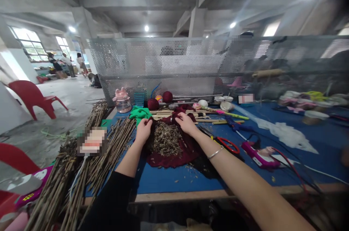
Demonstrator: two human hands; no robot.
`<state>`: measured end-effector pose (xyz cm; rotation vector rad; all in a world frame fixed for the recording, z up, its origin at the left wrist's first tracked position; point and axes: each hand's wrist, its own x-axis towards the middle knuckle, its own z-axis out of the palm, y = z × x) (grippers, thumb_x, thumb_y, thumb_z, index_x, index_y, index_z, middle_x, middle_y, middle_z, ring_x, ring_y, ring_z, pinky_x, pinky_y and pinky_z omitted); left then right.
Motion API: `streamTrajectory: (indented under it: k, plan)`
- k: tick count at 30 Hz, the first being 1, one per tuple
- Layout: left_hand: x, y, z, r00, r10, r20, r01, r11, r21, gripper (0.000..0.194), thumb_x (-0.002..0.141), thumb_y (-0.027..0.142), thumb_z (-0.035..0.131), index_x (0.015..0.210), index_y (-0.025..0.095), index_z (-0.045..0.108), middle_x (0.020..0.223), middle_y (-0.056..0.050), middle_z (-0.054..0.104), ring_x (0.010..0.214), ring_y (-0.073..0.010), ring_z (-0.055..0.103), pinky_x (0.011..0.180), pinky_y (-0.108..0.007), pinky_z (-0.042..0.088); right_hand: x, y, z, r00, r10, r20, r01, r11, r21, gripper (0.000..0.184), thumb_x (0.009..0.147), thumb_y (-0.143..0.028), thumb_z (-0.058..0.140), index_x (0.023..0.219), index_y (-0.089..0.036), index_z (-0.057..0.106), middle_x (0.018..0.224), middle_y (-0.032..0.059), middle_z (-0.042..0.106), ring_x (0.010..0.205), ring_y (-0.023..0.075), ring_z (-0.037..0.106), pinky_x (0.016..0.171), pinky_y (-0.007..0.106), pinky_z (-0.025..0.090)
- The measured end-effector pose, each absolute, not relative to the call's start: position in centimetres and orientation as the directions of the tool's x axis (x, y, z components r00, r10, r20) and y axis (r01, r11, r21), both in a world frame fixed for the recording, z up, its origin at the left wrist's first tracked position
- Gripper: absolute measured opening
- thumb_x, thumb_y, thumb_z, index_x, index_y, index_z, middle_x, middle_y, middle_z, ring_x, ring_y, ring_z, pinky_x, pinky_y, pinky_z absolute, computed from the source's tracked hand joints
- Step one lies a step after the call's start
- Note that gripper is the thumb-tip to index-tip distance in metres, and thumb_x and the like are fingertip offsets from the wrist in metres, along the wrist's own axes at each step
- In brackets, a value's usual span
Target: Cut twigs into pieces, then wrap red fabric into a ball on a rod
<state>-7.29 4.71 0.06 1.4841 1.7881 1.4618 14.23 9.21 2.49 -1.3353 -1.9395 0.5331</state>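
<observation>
On the blue table lies a dark red cloth (160,161) with a heap of dry brown plant pieces (166,140) on it. My left hand (144,129) pinches the cloth's far left edge, beside a crumpled green cloth (140,113). At the far right edge, my right hand (185,124) has thumb and fingers closed on the same cloth, which is lifted a little there. Some loose bits have spilled near the cloth's front and right side. Beyond the hands lie pale sticks (163,113) and dark red balls (167,96).
Bundles of thin brown stalks (109,154) lie at left. Right of the cloth are red-handled scissors (228,145), a purple power strip (259,156) with cables, and white plastic sheeting (289,136). A perforated metal panel (131,60) stands along the back, near a pink-lidded jar (122,102).
</observation>
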Motion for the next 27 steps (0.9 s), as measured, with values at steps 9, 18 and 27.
streamTrajectory:
  k: [9,18,27]
  plan:
    - [-4.8,5.1,2.2,-0.15,0.925,0.35,0.435,-0.256,0.863,0.009,0.073,0.024,0.055,0.073,0.016,0.051,0.062,0.004,0.052,0.061,-0.0099,0.05,0.064,-0.022,0.042,12.8,6.8,2.9,-0.362,0.878,0.313,0.442,0.457,-0.772,0.005,0.069,-0.021,0.046,0.072,-0.02,0.042,0.064,-0.0055,0.044,0.062,0.0108,0.043,0.062,0.022,0.036]
    - [-6.6,5.7,2.5,-0.36,0.88,0.309,0.41,-0.148,0.9,0.021,0.069,0.012,0.053,0.091,0.013,0.053,0.084,-0.006,0.065,0.078,-0.0162,0.061,0.076,-0.031,0.046,11.6,8.5,2.1,-0.222,0.946,0.235,0.462,0.314,-0.83,0.029,0.07,-0.041,0.056,0.085,-0.018,0.047,0.078,0.0002,0.057,0.074,0.0145,0.051,0.071,0.028,0.04]
    - [-4.7,5.5,4.4,0.012,0.935,0.355,0.353,-0.336,0.873,0.03,0.068,0.004,0.053,0.097,0.013,0.056,0.086,-0.006,0.067,0.08,-0.0142,0.062,0.079,-0.029,0.048,8.5,10.0,1.9,-0.522,0.784,0.335,0.409,0.575,-0.709,0.027,0.066,-0.013,0.056,0.092,-0.014,0.061,0.087,0.001,0.064,0.081,0.0154,0.056,0.077,0.027,0.042]
